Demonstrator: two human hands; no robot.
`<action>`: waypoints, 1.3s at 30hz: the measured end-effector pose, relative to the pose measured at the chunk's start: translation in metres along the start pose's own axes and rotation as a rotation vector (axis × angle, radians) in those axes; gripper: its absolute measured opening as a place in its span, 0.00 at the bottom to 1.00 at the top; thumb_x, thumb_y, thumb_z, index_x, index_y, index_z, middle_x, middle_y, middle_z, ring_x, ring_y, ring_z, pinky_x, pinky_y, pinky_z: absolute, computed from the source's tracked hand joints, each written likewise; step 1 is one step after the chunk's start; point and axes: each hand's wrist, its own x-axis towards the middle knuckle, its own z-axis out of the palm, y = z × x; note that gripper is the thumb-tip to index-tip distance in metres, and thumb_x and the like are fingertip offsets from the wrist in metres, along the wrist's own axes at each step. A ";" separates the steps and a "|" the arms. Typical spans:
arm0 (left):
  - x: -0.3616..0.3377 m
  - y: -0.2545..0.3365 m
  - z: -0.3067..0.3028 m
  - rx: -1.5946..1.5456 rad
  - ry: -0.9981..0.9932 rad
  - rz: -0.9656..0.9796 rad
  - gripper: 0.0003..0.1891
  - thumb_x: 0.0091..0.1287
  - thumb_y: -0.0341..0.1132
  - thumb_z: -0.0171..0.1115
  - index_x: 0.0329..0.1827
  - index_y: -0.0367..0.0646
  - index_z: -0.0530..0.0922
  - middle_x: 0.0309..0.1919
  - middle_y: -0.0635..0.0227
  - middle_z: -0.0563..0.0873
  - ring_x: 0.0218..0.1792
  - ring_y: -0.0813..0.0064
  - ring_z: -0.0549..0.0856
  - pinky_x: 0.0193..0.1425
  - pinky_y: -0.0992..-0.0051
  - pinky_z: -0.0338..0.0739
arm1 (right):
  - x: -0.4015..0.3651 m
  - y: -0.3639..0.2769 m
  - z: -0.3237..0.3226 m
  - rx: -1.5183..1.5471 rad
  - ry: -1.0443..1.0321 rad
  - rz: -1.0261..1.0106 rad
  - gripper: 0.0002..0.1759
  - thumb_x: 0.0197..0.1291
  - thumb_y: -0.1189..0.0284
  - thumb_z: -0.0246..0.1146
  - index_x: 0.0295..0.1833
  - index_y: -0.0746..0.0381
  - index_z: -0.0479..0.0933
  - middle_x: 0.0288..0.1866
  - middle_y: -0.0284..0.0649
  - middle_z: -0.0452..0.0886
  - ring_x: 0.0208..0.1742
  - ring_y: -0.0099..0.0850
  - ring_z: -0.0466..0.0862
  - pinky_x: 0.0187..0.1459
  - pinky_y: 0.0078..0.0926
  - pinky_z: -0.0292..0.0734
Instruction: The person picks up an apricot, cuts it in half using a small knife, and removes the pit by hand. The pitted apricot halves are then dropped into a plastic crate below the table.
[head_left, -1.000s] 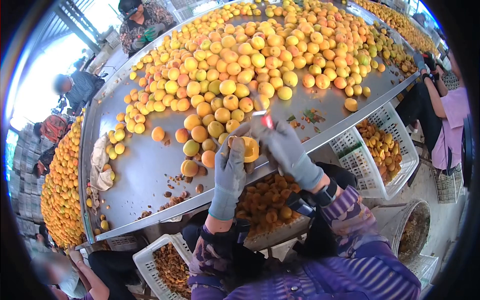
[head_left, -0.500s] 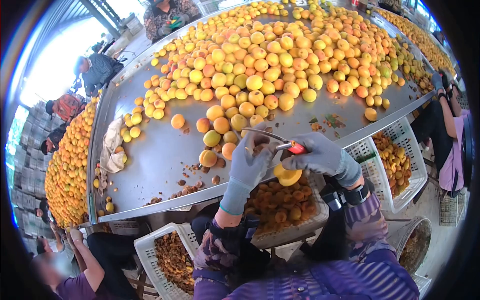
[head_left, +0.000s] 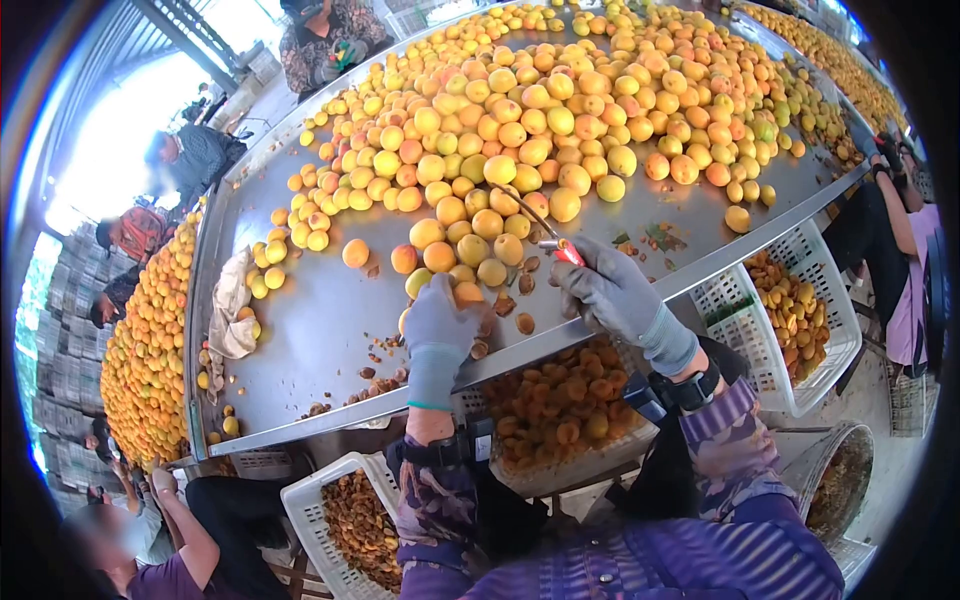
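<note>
My left hand [head_left: 437, 325] curls over an apricot [head_left: 468, 293] near the front edge of the steel table [head_left: 310, 330], fingers seemingly closed on it, though the glove hides the grip; my right hand [head_left: 612, 290] is clenched round the red-handled knife [head_left: 560, 248], blade pointing at the heap of apricots [head_left: 540, 110]; loose pits [head_left: 524, 322] lie between my hands; a crate of halves [head_left: 560, 410] sits below the edge; a cloth [head_left: 232, 305] lies well left.

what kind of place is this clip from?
Probably a fruit-pitting shed: a long metal table heaped with apricots, white crates of halved fruit below its edge, a knife in the right hand. Other people work around it.
</note>
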 end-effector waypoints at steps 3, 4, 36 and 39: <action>-0.005 0.001 -0.007 -0.781 0.013 0.049 0.26 0.55 0.37 0.71 0.54 0.38 0.72 0.45 0.59 0.83 0.44 0.63 0.85 0.44 0.67 0.80 | -0.002 0.000 -0.004 0.051 -0.036 0.006 0.17 0.70 0.57 0.57 0.45 0.61 0.74 0.23 0.28 0.74 0.22 0.13 0.74 0.21 0.12 0.67; -0.006 0.001 -0.009 -1.236 -0.113 0.019 0.26 0.57 0.34 0.70 0.57 0.37 0.71 0.47 0.60 0.82 0.45 0.65 0.85 0.45 0.68 0.80 | -0.003 0.001 -0.004 0.053 -0.030 0.000 0.17 0.70 0.57 0.57 0.45 0.61 0.74 0.23 0.28 0.74 0.22 0.13 0.74 0.21 0.12 0.67; -0.030 0.043 -0.019 -1.802 -0.263 0.430 0.31 0.62 0.44 0.70 0.61 0.36 0.67 0.49 0.62 0.78 0.49 0.74 0.79 0.52 0.76 0.76 | -0.020 0.003 0.030 -0.134 -0.086 -0.410 0.16 0.71 0.62 0.55 0.50 0.65 0.73 0.30 0.43 0.76 0.29 0.32 0.74 0.34 0.29 0.72; -0.032 0.041 -0.018 -1.693 -0.232 0.413 0.29 0.67 0.47 0.64 0.62 0.36 0.66 0.50 0.62 0.77 0.51 0.73 0.78 0.54 0.73 0.76 | -0.018 0.007 0.031 -0.287 -0.027 -0.456 0.15 0.71 0.61 0.56 0.47 0.64 0.72 0.29 0.47 0.75 0.28 0.41 0.75 0.32 0.31 0.72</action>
